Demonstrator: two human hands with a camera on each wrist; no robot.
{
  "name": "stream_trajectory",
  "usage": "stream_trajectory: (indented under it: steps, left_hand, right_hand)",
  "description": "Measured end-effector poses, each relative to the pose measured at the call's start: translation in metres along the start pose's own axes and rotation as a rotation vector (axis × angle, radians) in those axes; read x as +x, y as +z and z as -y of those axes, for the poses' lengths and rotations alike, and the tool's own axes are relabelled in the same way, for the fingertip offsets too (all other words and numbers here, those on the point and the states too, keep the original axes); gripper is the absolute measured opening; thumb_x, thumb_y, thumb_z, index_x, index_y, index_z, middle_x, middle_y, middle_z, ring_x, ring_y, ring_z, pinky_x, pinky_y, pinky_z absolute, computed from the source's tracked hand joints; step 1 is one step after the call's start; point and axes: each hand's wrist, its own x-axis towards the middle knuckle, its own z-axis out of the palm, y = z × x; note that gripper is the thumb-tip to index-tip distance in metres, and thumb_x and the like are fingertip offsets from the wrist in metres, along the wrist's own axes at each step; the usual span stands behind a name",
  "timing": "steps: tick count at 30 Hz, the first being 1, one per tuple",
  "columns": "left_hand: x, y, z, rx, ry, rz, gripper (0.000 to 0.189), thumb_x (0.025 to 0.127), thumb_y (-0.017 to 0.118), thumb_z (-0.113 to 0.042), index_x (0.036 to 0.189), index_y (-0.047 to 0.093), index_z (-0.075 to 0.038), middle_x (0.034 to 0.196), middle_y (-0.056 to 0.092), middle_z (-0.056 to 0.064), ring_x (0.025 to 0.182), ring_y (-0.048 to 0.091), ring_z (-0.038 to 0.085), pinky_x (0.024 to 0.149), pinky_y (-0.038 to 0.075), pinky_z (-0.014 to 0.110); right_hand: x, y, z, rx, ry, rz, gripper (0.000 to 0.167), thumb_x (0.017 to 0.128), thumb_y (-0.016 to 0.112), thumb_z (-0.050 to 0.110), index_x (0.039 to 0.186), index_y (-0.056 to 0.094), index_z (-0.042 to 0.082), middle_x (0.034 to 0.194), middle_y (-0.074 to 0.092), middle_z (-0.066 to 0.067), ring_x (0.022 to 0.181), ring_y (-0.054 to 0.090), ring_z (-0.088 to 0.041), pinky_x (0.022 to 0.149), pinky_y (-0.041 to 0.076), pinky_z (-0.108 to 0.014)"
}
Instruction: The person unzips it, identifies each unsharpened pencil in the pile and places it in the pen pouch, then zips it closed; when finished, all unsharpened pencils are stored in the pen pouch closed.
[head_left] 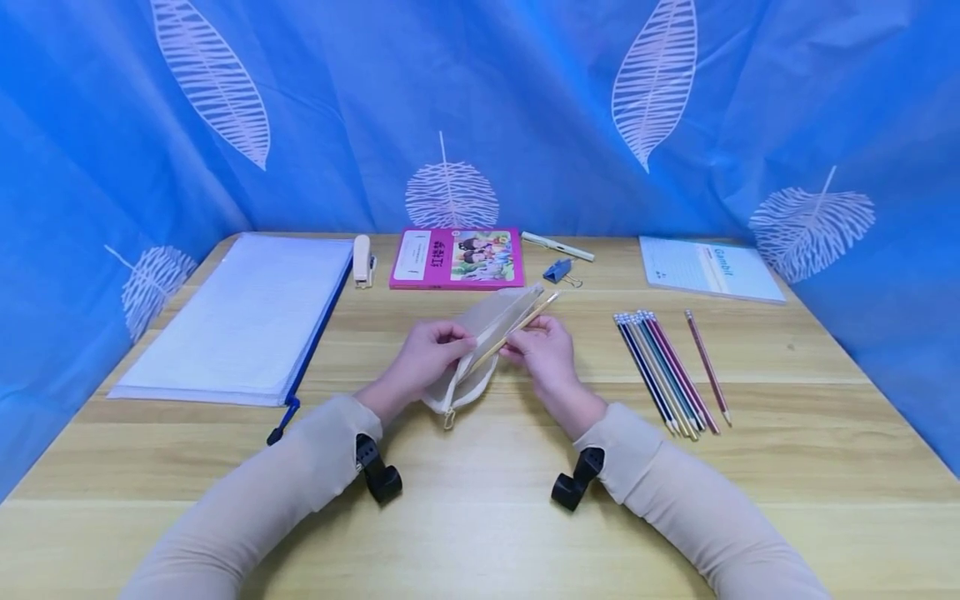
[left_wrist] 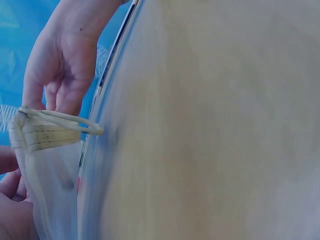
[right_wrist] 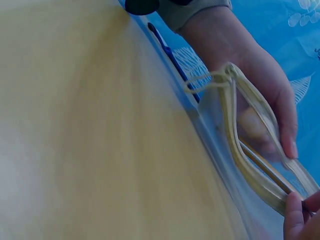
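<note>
A pale mesh zipper pouch [head_left: 480, 321] is held above the table between my hands, its zipped edge spread apart. My left hand [head_left: 423, 358] pinches one side of the opening. My right hand [head_left: 551, 354] pinches a gold pencil [head_left: 537, 312] at the other side, and whether it also grips the pouch rim I cannot tell. The pencil lies slanted, its lower part inside the mouth, as the right wrist view shows of the pencil [right_wrist: 265, 166]. A cord loop [left_wrist: 65, 120] hangs at the pouch's near end.
Several pencils [head_left: 663, 375] lie bundled at the right, a single red pencil [head_left: 707, 367] beside them. Behind are a pink book [head_left: 416, 258], pen [head_left: 558, 246], blue binder clip [head_left: 557, 269], stapler [head_left: 363, 260] and notebook [head_left: 708, 271]. A large white zipper folder [head_left: 240, 325] lies left.
</note>
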Motion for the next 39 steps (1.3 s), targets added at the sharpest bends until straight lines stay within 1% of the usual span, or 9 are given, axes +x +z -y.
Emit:
stream_trajectory:
  steps: [3, 8, 15, 20, 24, 29, 34, 37, 39]
  left_hand:
    - [-0.001, 0.004, -0.001, -0.024, 0.023, -0.014, 0.015, 0.086, 0.062, -0.006, 0.096, 0.064, 0.004, 0.091, 0.062, 0.01, 0.072, 0.056, 0.012, 0.065, 0.051, 0.024]
    - [-0.002, 0.008, -0.002, -0.037, 0.06, -0.006, 0.015, 0.087, 0.061, -0.007, 0.097, 0.064, 0.004, 0.093, 0.064, 0.011, 0.074, 0.057, 0.012, 0.068, 0.052, 0.026]
    - [-0.001, 0.008, -0.002, -0.021, 0.037, -0.001, 0.014, 0.088, 0.06, -0.008, 0.098, 0.065, 0.001, 0.098, 0.063, 0.01, 0.079, 0.057, 0.013, 0.069, 0.052, 0.026]
    - [-0.001, 0.007, -0.002, 0.02, 0.047, 0.018, 0.012, 0.088, 0.06, -0.008, 0.097, 0.065, 0.0, 0.091, 0.063, 0.008, 0.076, 0.055, 0.014, 0.067, 0.051, 0.025]
    - [-0.002, 0.006, -0.002, 0.042, 0.056, 0.035, 0.011, 0.088, 0.06, -0.008, 0.096, 0.065, -0.001, 0.087, 0.063, 0.007, 0.074, 0.054, 0.014, 0.066, 0.049, 0.024]
    - [-0.002, 0.005, 0.001, 0.036, 0.067, 0.044, 0.012, 0.088, 0.06, -0.008, 0.097, 0.065, 0.0, 0.088, 0.064, 0.007, 0.074, 0.055, 0.013, 0.067, 0.05, 0.025]
    - [0.0, 0.002, 0.002, 0.006, 0.051, 0.025, 0.013, 0.088, 0.061, -0.009, 0.097, 0.065, -0.001, 0.092, 0.065, 0.008, 0.075, 0.057, 0.013, 0.068, 0.05, 0.025]
    - [0.0, 0.0, 0.001, 0.003, 0.039, 0.019, 0.014, 0.088, 0.061, -0.01, 0.098, 0.065, -0.002, 0.096, 0.065, 0.008, 0.076, 0.057, 0.014, 0.069, 0.05, 0.025]
    - [0.001, -0.001, 0.001, 0.004, 0.034, 0.017, 0.014, 0.088, 0.061, -0.011, 0.098, 0.065, -0.002, 0.096, 0.064, 0.008, 0.077, 0.056, 0.014, 0.069, 0.05, 0.025]
  right_hand:
    - [-0.004, 0.006, -0.003, -0.028, 0.008, 0.033, 0.032, 0.077, 0.058, -0.012, 0.103, 0.045, -0.001, 0.074, 0.061, -0.009, 0.055, 0.06, -0.01, 0.06, 0.054, -0.024]
    - [-0.008, 0.01, -0.006, -0.07, -0.019, 0.069, 0.031, 0.077, 0.06, -0.012, 0.103, 0.046, -0.002, 0.073, 0.061, -0.007, 0.056, 0.059, -0.01, 0.061, 0.054, -0.024]
    - [-0.01, 0.006, -0.001, -0.124, -0.042, 0.076, 0.033, 0.075, 0.06, -0.012, 0.103, 0.047, -0.001, 0.076, 0.062, -0.011, 0.058, 0.06, -0.012, 0.063, 0.055, -0.027]
    - [-0.007, 0.001, 0.006, -0.162, 0.011, 0.117, 0.027, 0.081, 0.059, -0.008, 0.106, 0.048, -0.005, 0.071, 0.062, -0.006, 0.058, 0.062, -0.01, 0.061, 0.054, -0.024]
    - [-0.001, -0.002, 0.009, -0.224, 0.061, 0.127, 0.023, 0.085, 0.059, -0.003, 0.107, 0.054, -0.009, 0.072, 0.063, -0.009, 0.06, 0.063, -0.011, 0.064, 0.055, -0.025]
    - [0.005, -0.006, 0.007, -0.29, 0.093, 0.139, 0.024, 0.086, 0.061, 0.0, 0.108, 0.06, -0.01, 0.082, 0.066, -0.017, 0.062, 0.064, -0.01, 0.066, 0.055, -0.024]
    - [0.008, -0.014, 0.007, -0.262, 0.113, 0.15, 0.028, 0.086, 0.061, 0.0, 0.113, 0.058, -0.009, 0.089, 0.067, -0.019, 0.064, 0.065, -0.01, 0.067, 0.054, -0.024]
    - [0.009, -0.023, 0.012, -0.233, 0.104, 0.177, 0.032, 0.087, 0.06, 0.001, 0.116, 0.055, -0.01, 0.085, 0.067, -0.013, 0.065, 0.065, -0.009, 0.068, 0.054, -0.023]
    - [0.01, -0.035, 0.017, -0.232, 0.074, 0.218, 0.034, 0.088, 0.059, 0.001, 0.119, 0.052, -0.012, 0.082, 0.066, -0.009, 0.067, 0.065, -0.008, 0.069, 0.054, -0.023]
